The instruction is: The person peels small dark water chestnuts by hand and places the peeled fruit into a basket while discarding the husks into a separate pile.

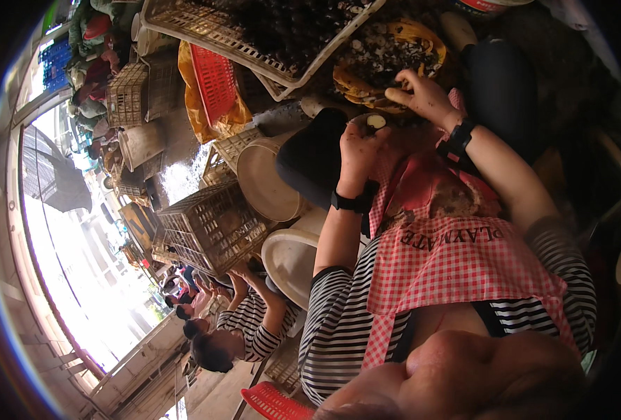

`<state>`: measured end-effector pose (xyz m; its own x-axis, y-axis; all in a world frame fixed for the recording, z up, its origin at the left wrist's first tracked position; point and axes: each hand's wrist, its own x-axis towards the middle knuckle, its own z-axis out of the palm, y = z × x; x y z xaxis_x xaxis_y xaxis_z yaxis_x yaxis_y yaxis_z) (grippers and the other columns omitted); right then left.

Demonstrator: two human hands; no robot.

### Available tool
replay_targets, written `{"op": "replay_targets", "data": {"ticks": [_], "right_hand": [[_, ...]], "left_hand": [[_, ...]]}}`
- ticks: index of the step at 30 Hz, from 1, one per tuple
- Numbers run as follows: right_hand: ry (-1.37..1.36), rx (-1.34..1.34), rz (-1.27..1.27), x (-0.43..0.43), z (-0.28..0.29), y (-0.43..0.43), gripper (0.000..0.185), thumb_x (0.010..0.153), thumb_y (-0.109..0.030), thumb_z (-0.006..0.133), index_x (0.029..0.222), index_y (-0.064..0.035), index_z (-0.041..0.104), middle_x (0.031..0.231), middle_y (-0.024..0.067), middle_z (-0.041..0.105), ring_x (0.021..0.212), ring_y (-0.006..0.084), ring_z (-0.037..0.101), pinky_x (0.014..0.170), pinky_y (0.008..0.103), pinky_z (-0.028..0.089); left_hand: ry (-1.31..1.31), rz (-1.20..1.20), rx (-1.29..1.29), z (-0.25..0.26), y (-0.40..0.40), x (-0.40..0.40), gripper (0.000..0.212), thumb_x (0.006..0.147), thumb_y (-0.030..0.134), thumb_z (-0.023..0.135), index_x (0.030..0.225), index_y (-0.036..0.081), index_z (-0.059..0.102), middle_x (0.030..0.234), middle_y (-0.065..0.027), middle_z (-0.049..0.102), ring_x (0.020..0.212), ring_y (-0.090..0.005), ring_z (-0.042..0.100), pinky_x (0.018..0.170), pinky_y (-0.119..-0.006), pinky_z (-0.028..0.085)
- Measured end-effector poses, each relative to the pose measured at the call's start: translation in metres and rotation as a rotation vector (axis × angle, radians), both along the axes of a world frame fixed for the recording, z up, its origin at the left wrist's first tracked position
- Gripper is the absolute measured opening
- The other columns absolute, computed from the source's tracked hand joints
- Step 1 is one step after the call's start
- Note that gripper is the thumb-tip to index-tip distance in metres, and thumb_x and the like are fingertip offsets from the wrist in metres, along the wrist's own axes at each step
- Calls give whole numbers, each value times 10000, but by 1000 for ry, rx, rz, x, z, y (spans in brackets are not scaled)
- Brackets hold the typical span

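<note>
My left hand (360,152) is closed around a small round piece (376,122) with a smooth pale face; its exact kind cannot be told. Dark dirt marks the fingers. My right hand (428,100) hovers at the near rim of a yellow basket (349,86), thumb and fingers apart, nothing visible between them. Inside the basket lies a mix of dark scraps and small whitish pieces (365,47). Beyond my left hand, a pale plastic crate (268,68) holds a heap of wet-looking dark lumps (284,31). A stained red checked apron (447,262) covers my lap.
To the left stand a beige bucket (265,181), a brown slatted crate (210,226) and a white basin (289,257). A red basket (216,84) rests farther up in a yellow bag. A co-worker in a striped top (255,320) sits at lower left, others beyond.
</note>
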<state>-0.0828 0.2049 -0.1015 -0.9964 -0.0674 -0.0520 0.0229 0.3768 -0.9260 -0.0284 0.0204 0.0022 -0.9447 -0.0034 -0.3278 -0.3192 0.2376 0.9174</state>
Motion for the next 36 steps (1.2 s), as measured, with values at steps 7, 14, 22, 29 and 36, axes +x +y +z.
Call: {"op": "replay_targets", "data": {"ticks": [7, 14, 22, 29, 36], "right_hand": [[45, -324, 164, 10, 7, -17, 504, 887, -508, 697, 1088, -54, 611, 775, 76, 616, 704, 162, 586, 680, 287, 476], [-50, -284, 11, 3, -35, -1, 468, 912, -496, 675, 979, -41, 590, 767, 51, 566, 687, 146, 529, 654, 297, 454], [191, -230, 180, 18, 36, -12, 502, 889, -512, 684, 1151, -95, 591, 841, 76, 610, 772, 196, 619, 708, 328, 493], [26, -321, 155, 18, 37, -10, 470, 893, -479, 697, 1120, -87, 574, 915, 84, 654, 827, 191, 646, 723, 322, 505], [-61, -234, 31, 4, -5, 0, 412, 923, -466, 672, 1017, -70, 608, 729, 37, 580, 655, 116, 532, 619, 284, 453]], "left_hand": [[-235, 115, 179, 8, -3, -8, 280, 869, 11, 684, 1139, -5, 608, 902, -33, 666, 685, -90, 615, 575, -208, 479], [-337, 325, 550, 20, 1, -4, 320, 924, 19, 597, 1243, 44, 579, 1035, -55, 662, 855, -165, 674, 723, -262, 545], [-373, 224, 732, -10, -21, 2, 322, 936, 13, 573, 1257, 33, 567, 1071, -84, 673, 911, -224, 698, 788, -311, 578], [-331, 239, 872, -7, -15, 2, 328, 903, -3, 587, 1230, 29, 591, 1102, -107, 670, 955, -230, 671, 777, -325, 557], [-295, 189, 767, -5, -14, 0, 316, 907, 10, 594, 1220, 51, 605, 1083, -90, 669, 927, -189, 649, 736, -308, 539]]}}
